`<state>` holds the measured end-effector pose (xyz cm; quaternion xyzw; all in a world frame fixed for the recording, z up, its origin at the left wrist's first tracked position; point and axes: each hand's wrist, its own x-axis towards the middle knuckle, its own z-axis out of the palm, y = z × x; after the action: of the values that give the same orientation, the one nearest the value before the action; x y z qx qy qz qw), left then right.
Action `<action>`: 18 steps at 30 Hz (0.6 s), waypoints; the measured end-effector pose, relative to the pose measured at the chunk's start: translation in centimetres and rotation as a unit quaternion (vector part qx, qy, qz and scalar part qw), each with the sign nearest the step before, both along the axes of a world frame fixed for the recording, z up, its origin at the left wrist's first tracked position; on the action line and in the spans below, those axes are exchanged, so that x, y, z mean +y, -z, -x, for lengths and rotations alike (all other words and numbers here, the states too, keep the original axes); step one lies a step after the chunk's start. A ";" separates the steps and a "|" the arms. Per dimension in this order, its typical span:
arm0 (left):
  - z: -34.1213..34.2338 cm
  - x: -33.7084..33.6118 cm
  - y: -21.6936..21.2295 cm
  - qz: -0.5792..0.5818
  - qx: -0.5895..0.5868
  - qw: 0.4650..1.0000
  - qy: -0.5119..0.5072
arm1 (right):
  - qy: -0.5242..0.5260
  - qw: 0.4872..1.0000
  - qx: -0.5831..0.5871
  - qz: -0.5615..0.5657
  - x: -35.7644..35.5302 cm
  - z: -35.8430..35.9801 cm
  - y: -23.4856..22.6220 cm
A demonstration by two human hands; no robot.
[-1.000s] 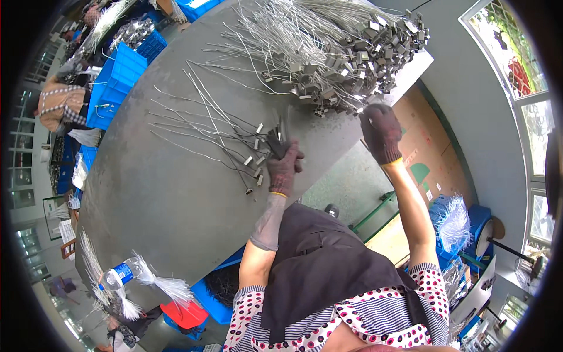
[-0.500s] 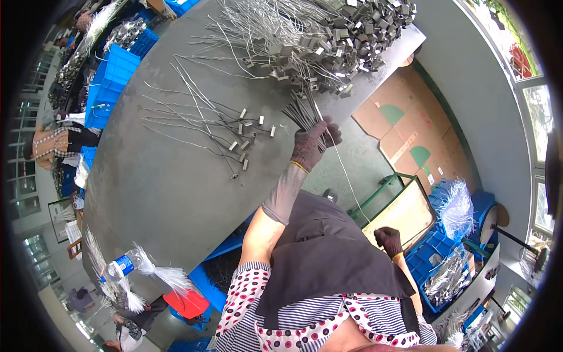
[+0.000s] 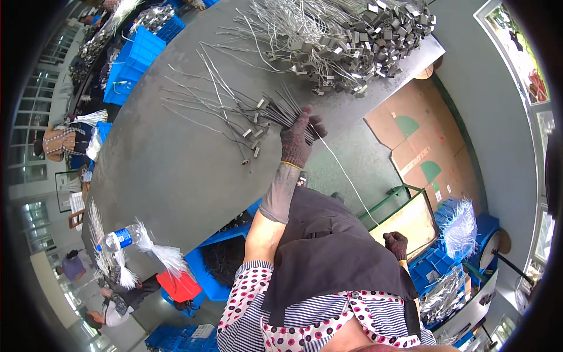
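My left hand (image 3: 298,139), in a dark glove, is closed around a bundle of thin black-sleeved wires (image 3: 284,109) above the grey table. One long pale wire (image 3: 346,170) runs from this bundle down to the right. Its far end meets my gloved right hand (image 3: 396,244), whose fingers are closed; the exact grip is too small to see. Beside the bundle, to the left, several loose wires (image 3: 218,101) lie with small block-shaped ends (image 3: 255,134). Farther back is a large heap of similar wires with grey block ends (image 3: 375,44).
The grey table (image 3: 158,170) has its edge just in front of me. A green-framed stand (image 3: 410,222) and blue crates (image 3: 431,267) are on the right. Cardboard (image 3: 422,141) covers the floor beyond. A plastic bottle (image 3: 122,239) and white strand bundles (image 3: 164,252) are at the left.
My left hand has moved left with the wire bundle, which now tilts toward the loose wires. My right hand stays low at the right, with the pale wire still stretched between the hands.
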<state>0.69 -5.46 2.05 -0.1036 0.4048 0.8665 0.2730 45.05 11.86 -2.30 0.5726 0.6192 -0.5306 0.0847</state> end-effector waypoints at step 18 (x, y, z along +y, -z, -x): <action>-5.2 -1.1 3.4 0.304 0.164 0.920 0.184 | -0.103 0.950 0.284 0.071 -5.6 34.4 -6.3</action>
<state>5.92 -6.59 -1.36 0.0388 0.6997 0.6413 0.3127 10.61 6.29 4.02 0.3234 0.6337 -0.7027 0.0000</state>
